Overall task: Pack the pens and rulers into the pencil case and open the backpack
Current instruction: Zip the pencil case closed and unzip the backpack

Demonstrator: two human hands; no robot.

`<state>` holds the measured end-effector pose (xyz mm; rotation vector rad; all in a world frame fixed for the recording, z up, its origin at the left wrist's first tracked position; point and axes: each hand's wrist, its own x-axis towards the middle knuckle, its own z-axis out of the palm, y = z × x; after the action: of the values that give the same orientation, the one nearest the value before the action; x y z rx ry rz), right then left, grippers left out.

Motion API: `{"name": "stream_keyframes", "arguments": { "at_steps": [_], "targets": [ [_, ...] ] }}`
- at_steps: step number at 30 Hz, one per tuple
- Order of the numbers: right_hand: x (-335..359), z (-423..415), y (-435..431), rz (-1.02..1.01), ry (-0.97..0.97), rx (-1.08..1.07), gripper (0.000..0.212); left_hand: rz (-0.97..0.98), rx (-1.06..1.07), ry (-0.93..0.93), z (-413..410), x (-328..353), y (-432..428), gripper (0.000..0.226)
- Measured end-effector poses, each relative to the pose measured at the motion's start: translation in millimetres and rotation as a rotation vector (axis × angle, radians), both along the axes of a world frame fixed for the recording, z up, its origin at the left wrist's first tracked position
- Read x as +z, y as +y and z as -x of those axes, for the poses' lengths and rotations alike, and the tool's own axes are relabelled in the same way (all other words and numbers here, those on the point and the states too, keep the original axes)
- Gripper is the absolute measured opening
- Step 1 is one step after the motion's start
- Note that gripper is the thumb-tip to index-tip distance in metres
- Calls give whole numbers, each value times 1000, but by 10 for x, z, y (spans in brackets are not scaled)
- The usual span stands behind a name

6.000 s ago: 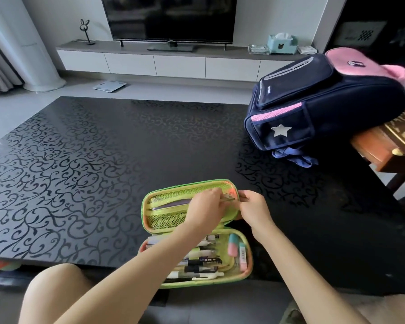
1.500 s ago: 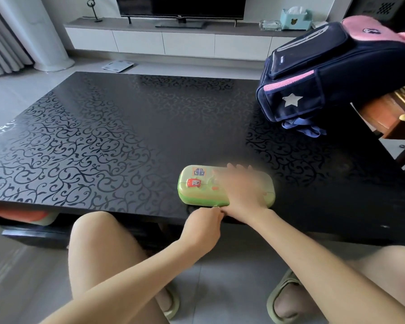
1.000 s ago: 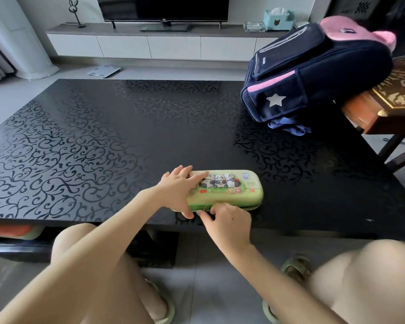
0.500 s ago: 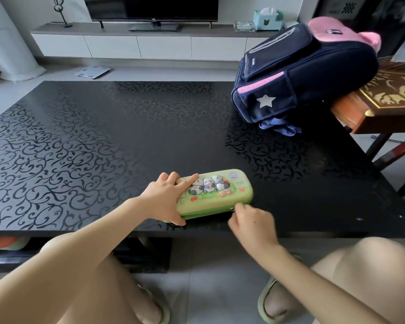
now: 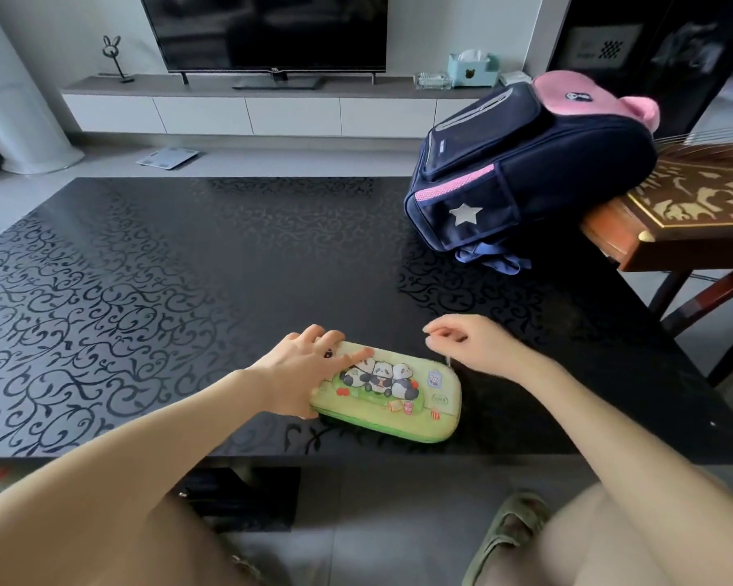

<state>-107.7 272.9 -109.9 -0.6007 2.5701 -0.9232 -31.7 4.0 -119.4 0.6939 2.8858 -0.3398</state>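
The green pencil case [image 5: 415,410] with panda pictures lies shut near the front edge of the black patterned table [image 5: 178,264]. My left hand [image 5: 301,374] grips its left end, fingers spread on the lid and thumb at the front edge. My right hand [image 5: 472,344] hovers at the case's far right corner with thumb and forefinger pinched; the small metal zipper pull [image 5: 448,363] shows just under it. No pens or rulers are visible. The navy and pink backpack [image 5: 542,162] lies zipped shut at the table's far right.
The backpack leans on a carved wooden instrument [image 5: 695,205] on a stand past the table's right edge. A TV cabinet [image 5: 246,112] stands beyond the table. My knees and a sandal [image 5: 504,539] are below the front edge.
The case, open with pens inside six seconds ago, is shut. My right hand has travelled from the front edge around the right end to the far corner. My left hand stays on the left end.
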Motion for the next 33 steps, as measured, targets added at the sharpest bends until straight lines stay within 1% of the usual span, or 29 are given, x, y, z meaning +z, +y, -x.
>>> {"name": "stream_keyframes", "arguments": {
  "at_steps": [1, 2, 3, 4, 5, 8, 10, 11, 14, 15, 17, 19, 22, 27, 31, 33],
  "targets": [
    [31, -120, -98, -68, -10, 64, 53, 13, -10, -4, 64, 26, 23, 107],
    [8, -265, -183, -205, 33, 153, 79, 20, -25, -3, 142, 58, 56, 108],
    [-63, -421, -250, -373, 134, 233, 101, 26, -48, -3, 216, 96, 94, 108],
    [-142, -544, -287, -492, 268, 251, 112, 34, -76, 2, 299, 144, 153, 107],
    [-237, -601, -297, -531, 373, 217, 116, 41, -97, 3, 362, 189, 198, 105],
    [-380, -534, -82, -446, 511, 39, 110, 15, -127, 24, 556, 309, 429, 100],
    [-371, -407, 162, -477, 620, -51, 104, -66, -102, 49, 666, 378, 658, 86],
    [-341, -324, 328, -493, 598, -112, 102, -119, -99, 72, 742, 429, 791, 78],
    [-281, -102, 944, -437, 305, -319, 98, -274, -103, 167, 944, 575, 1123, 61],
    [-296, -48, 1155, -423, 235, -353, 98, -324, -96, 202, 989, 615, 1200, 56],
    [-272, 79, 1645, -420, 186, -409, 100, -424, -117, 323, 1225, 720, 1480, 46],
    [-198, 203, 1920, -458, 117, -400, 101, -462, -114, 405, 1463, 809, 1720, 40],
    [-101, 440, 2019, -584, 64, -358, 103, -413, -36, 450, 1832, 899, 2108, 47],
    [-265, 643, 1921, -729, 113, -398, 116, -301, 96, 583, 2442, 991, 2575, 69],
    [-300, 742, 1953, -742, 33, -367, 120, -279, 166, 517, 2887, 1066, 2668, 86],
    [-306, 775, 1952, -755, 2, -360, 122, -238, 179, 531, 3026, 1106, 2686, 83]
  ]
}}
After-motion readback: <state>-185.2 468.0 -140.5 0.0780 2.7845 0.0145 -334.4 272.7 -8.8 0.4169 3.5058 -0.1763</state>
